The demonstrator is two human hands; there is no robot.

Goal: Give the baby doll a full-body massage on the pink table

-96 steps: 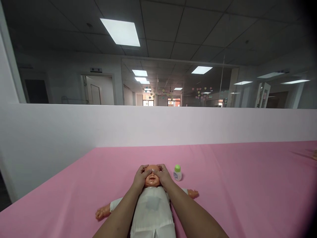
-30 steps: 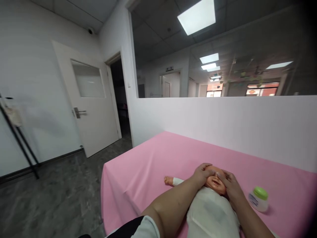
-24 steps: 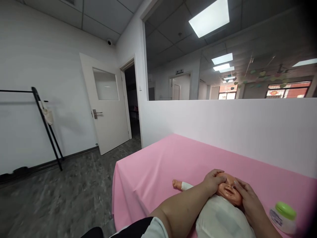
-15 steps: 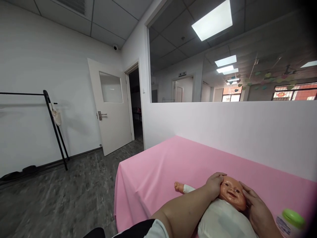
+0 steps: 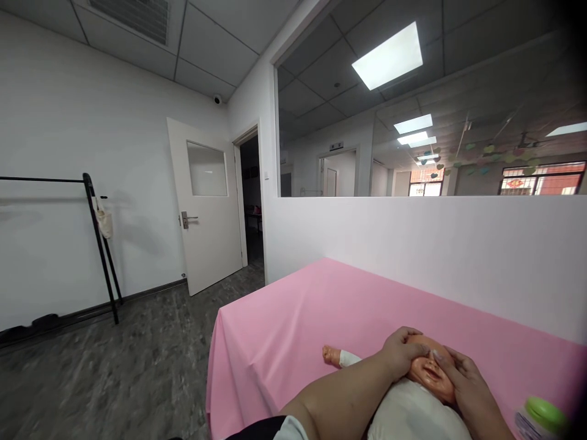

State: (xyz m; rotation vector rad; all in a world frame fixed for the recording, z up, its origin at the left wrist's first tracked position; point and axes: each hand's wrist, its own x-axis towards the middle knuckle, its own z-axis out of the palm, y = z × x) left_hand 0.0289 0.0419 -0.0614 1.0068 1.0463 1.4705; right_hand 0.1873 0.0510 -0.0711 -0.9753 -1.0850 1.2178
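Your left hand (image 5: 403,353) and right hand (image 5: 461,382) lie flat, fingers (image 5: 444,359) extended and gripping nothing, on the doll's face (image 5: 428,370); the bottle (image 5: 537,417) stands at its three o'clock.

A pink sheet (image 5: 293,318) covers a table that butts against a low white partition wall (image 5: 413,250), with a pane of glass (image 5: 413,122) above it looking into a dim hall with lit ceiling panels and red-framed windows. To the left a white door (image 5: 206,205) with a frosted pane and a metal handle stands open beside a dark doorway (image 5: 251,195). Farther left, a black garment rack (image 5: 98,238) with a small pale bag hung on it stands on the grey mottled floor (image 5: 114,366), and a small dome camera (image 5: 217,98) sits in the ceiling corner.
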